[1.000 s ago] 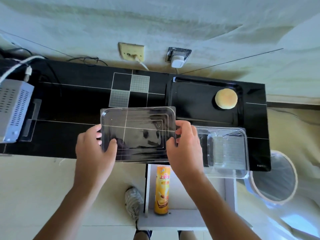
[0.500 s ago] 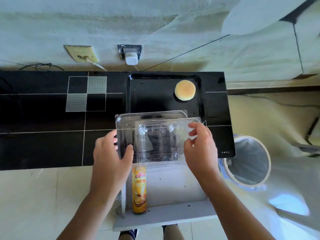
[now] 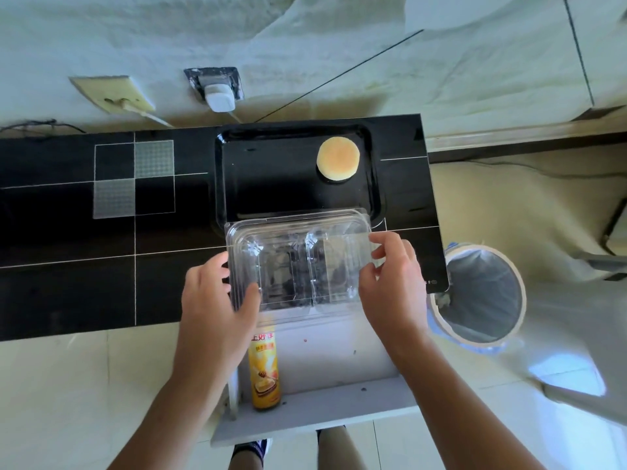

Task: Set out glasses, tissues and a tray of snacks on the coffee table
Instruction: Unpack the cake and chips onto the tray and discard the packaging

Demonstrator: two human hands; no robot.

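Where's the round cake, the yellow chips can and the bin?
round cake (image 3: 338, 159), head view, top middle
yellow chips can (image 3: 264, 373), head view, label
bin (image 3: 519, 300), head view, right rim

Pale rough wall (image 3: 305, 35) at top, two sockets: cream plate (image 3: 113, 93) left, white plug (image 3: 220, 96) in dark-framed one; glossy black bench (image 3: 68, 266) with thin white lines and grey checker squares (image 3: 134, 178); cream tiled floor (image 3: 68, 385); lined round bin (image 3: 481, 293) just right of bench; bright light patch (image 3: 570, 374) on floor at right
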